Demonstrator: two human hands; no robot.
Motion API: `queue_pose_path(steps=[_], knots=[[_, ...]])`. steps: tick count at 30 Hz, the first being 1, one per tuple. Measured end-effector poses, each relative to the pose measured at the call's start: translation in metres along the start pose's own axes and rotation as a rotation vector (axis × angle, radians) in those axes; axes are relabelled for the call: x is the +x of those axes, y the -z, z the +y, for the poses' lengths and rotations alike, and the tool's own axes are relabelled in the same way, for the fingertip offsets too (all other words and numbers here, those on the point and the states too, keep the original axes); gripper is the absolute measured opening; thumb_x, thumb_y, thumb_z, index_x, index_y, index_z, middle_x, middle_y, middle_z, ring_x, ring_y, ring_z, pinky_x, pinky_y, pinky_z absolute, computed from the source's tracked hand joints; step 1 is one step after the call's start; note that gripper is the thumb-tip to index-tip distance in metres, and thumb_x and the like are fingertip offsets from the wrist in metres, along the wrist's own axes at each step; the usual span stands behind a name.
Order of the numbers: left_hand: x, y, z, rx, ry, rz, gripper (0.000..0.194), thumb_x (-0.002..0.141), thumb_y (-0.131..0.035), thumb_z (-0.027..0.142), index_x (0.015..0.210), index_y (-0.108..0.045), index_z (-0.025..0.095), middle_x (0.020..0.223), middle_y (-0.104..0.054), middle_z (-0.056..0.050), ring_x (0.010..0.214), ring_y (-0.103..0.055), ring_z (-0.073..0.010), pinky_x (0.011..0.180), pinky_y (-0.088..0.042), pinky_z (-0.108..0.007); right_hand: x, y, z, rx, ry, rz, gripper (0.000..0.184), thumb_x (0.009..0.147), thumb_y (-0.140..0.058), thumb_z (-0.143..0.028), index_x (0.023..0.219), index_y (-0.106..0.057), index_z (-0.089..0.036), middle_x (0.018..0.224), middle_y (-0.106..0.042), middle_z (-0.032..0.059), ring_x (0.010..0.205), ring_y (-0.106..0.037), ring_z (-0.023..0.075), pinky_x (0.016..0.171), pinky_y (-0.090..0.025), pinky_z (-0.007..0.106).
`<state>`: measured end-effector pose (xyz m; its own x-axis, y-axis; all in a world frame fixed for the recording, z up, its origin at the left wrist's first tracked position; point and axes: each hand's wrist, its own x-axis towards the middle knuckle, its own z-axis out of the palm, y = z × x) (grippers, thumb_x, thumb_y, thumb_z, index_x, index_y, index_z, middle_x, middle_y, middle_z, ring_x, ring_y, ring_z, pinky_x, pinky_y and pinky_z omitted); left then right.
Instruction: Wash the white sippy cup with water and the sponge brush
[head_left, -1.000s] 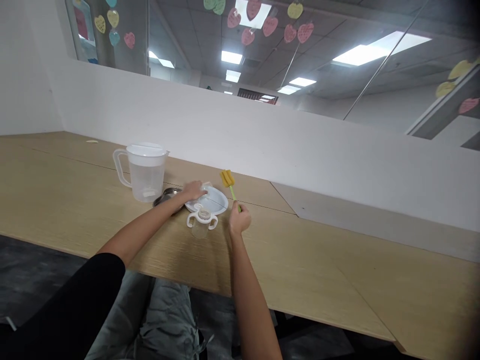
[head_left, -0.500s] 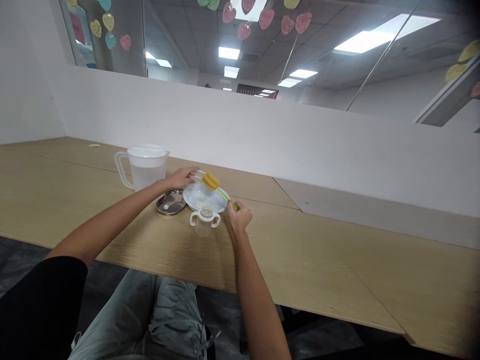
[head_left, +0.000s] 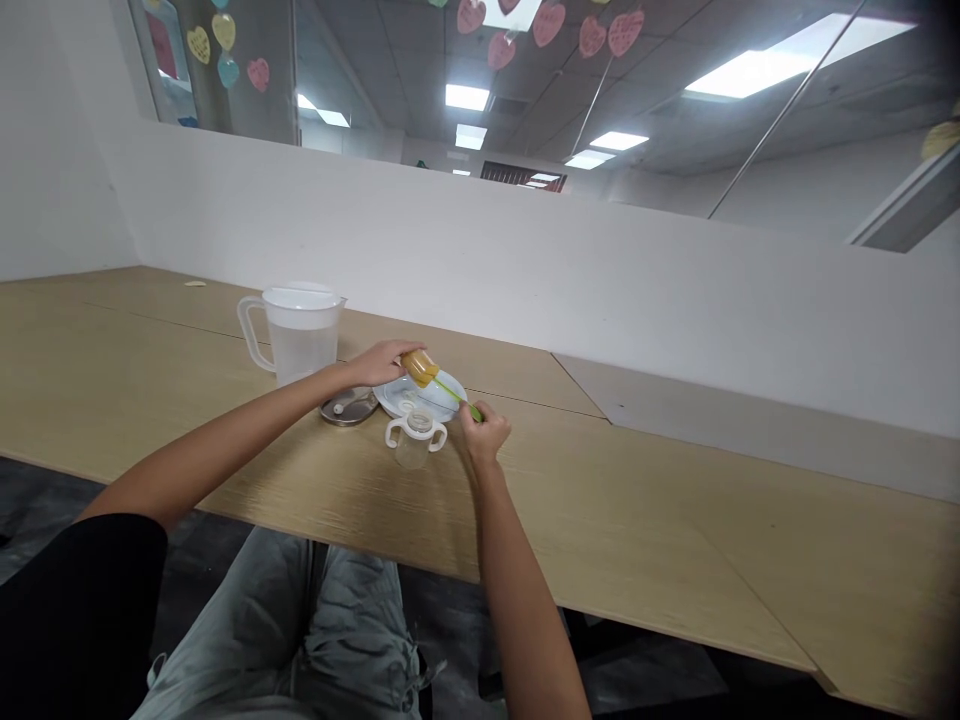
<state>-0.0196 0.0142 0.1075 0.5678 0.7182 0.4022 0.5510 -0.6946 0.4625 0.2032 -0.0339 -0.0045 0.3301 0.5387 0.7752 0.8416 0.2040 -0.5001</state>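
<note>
My right hand (head_left: 486, 432) is closed on the green handle of a sponge brush, whose yellow sponge head (head_left: 420, 368) points left over a white plate (head_left: 442, 397). My left hand (head_left: 386, 360) pinches a small clear piece right at the sponge head; the sponge seems pushed into it. A clear two-handled cup (head_left: 415, 440) stands on the wooden table in front of the plate, between my hands. A round metal lid (head_left: 349, 407) lies just left of the plate.
A clear plastic pitcher (head_left: 300, 330) with water stands behind the metal lid. The wooden table (head_left: 637, 520) runs wide to the right, backed by a low white partition (head_left: 600, 280). My legs show under the table's near edge.
The brush has swung from upright to lying leftward over the plate. My left hand lifted the small clear piece off the plate and met the sponge head.
</note>
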Motion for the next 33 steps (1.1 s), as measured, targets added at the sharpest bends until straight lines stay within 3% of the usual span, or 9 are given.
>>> queue_pose_path(steps=[4, 7, 9, 11, 14, 18, 21, 25, 33], knots=[[-0.001, 0.001, 0.001, 0.002, 0.174, -0.025, 0.03, 0.082, -0.048, 0.028, 0.104, -0.064, 0.016, 0.091, -0.069, -0.004, 0.078, -0.064, -0.017, 0.07, -0.049, -0.024, -0.002, 0.0, -0.002, 0.035, 0.125, 0.089, 0.039, 0.079, -0.044, -0.042, 0.048, -0.041, -0.019, 0.046, -0.039, -0.002, 0.048, -0.03, 0.0094, 0.053, -0.023, 0.025], [-0.002, -0.002, -0.002, -0.17, 0.353, -0.003, 0.048, 0.088, -0.038, 0.054, 0.085, -0.063, 0.013, 0.062, -0.06, -0.003, 0.049, -0.053, -0.0121, 0.048, -0.041, -0.023, -0.004, 0.0, -0.005, 0.027, 0.176, 0.171, 0.04, 0.081, -0.044, -0.042, 0.048, -0.04, -0.02, 0.045, -0.038, -0.0017, 0.048, -0.031, 0.0102, 0.053, -0.023, 0.025], [-0.003, -0.003, -0.005, -0.316, 0.481, 0.052, 0.06, 0.087, -0.032, 0.065, 0.083, -0.06, 0.012, 0.058, -0.056, -0.003, 0.043, -0.049, -0.0104, 0.043, -0.039, -0.022, -0.003, 0.0, -0.006, 0.019, 0.184, 0.188, 0.04, 0.081, -0.044, -0.043, 0.048, -0.04, -0.02, 0.045, -0.039, -0.0015, 0.049, -0.032, 0.0105, 0.054, -0.023, 0.026], [-0.005, 0.0, -0.009, -0.421, 0.601, 0.143, 0.063, 0.088, -0.028, 0.067, 0.092, -0.058, 0.011, 0.063, -0.059, -0.004, 0.044, -0.052, -0.0106, 0.044, -0.042, -0.022, -0.002, 0.0, -0.005, 0.02, 0.152, 0.185, 0.042, 0.082, -0.044, -0.044, 0.048, -0.038, -0.02, 0.046, -0.038, -0.0016, 0.049, -0.031, 0.0105, 0.054, -0.023, 0.026], [-0.015, 0.008, -0.018, -0.404, 0.712, 0.225, 0.064, 0.092, -0.02, 0.062, 0.111, -0.051, 0.009, 0.079, -0.067, -0.01, 0.054, -0.062, -0.0142, 0.051, -0.048, -0.024, 0.002, 0.0, -0.002, 0.046, -0.015, 0.236, 0.043, 0.083, -0.042, -0.047, 0.05, -0.037, -0.021, 0.047, -0.035, -0.0028, 0.049, -0.029, 0.01, 0.054, -0.023, 0.025], [-0.036, 0.016, -0.034, 0.094, 0.708, 0.073, 0.063, 0.091, -0.026, 0.062, 0.117, -0.05, 0.01, 0.097, -0.069, -0.016, 0.084, -0.068, -0.0248, 0.07, -0.051, -0.03, 0.008, 0.001, 0.0, 0.109, -0.275, 0.34, 0.043, 0.085, -0.04, -0.05, 0.054, -0.04, -0.02, 0.049, -0.033, -0.0043, 0.051, -0.028, 0.0097, 0.055, -0.025, 0.024], [-0.048, 0.013, -0.043, 0.44, 0.699, -0.05, 0.062, 0.087, -0.036, 0.062, 0.118, -0.052, 0.011, 0.116, -0.064, -0.019, 0.108, -0.061, -0.0323, 0.084, -0.048, -0.036, 0.009, 0.001, -0.002, 0.158, -0.358, 0.359, 0.043, 0.085, -0.041, -0.05, 0.055, -0.043, -0.02, 0.05, -0.035, -0.0041, 0.053, -0.029, 0.0102, 0.056, -0.026, 0.025], [-0.052, 0.006, -0.043, 0.472, 0.646, -0.173, 0.057, 0.085, -0.04, 0.057, 0.118, -0.053, 0.013, 0.124, -0.061, -0.017, 0.11, -0.06, -0.0304, 0.085, -0.048, -0.034, 0.01, 0.003, -0.005, 0.16, -0.454, 0.358, 0.043, 0.085, -0.041, -0.05, 0.055, -0.043, -0.02, 0.05, -0.036, -0.0039, 0.055, -0.029, 0.0108, 0.056, -0.026, 0.025], [-0.049, 0.01, -0.05, 0.443, 0.599, -0.245, 0.058, 0.077, -0.047, 0.054, 0.119, -0.056, 0.013, 0.12, -0.063, -0.015, 0.107, -0.061, -0.0301, 0.082, -0.049, -0.034, 0.012, 0.003, -0.002, 0.201, -0.515, 0.388, 0.044, 0.086, -0.04, -0.051, 0.055, -0.041, -0.02, 0.052, -0.038, -0.0041, 0.056, -0.028, 0.0112, 0.057, -0.026, 0.026]])
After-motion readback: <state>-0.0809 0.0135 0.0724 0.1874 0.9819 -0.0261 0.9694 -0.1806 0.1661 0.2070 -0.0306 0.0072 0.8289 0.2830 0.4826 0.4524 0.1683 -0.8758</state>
